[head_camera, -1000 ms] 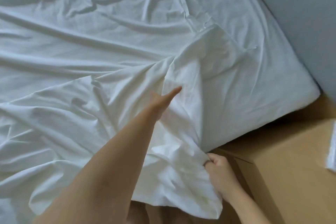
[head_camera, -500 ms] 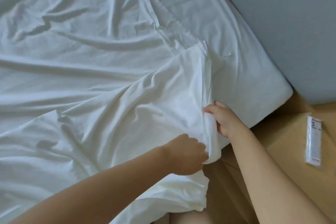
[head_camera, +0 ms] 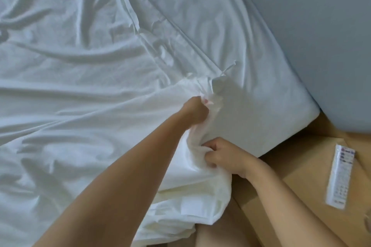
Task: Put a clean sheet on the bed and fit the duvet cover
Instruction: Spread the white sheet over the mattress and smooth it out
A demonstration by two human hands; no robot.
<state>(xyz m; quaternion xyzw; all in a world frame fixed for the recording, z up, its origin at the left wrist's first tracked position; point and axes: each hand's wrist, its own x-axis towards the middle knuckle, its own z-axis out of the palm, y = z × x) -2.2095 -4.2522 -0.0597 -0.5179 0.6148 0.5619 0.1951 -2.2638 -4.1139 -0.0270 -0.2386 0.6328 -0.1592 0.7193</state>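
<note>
Fingers (head_camera: 209, 159) of my left hand (head_camera: 195, 111) and right hand (head_camera: 225, 154) clench bunched sheet (head_camera: 80, 90); stretched toward the mattress corner (head_camera: 291, 110) beyond them, it may slip free.

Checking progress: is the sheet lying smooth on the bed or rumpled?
Rumpled: deep creases cross the sheet, and the left hand and right hand grip its bunched edge.

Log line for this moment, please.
stage: white cloth edge bunched near mattress corner | left hand: grips cloth | right hand: grips cloth
</note>
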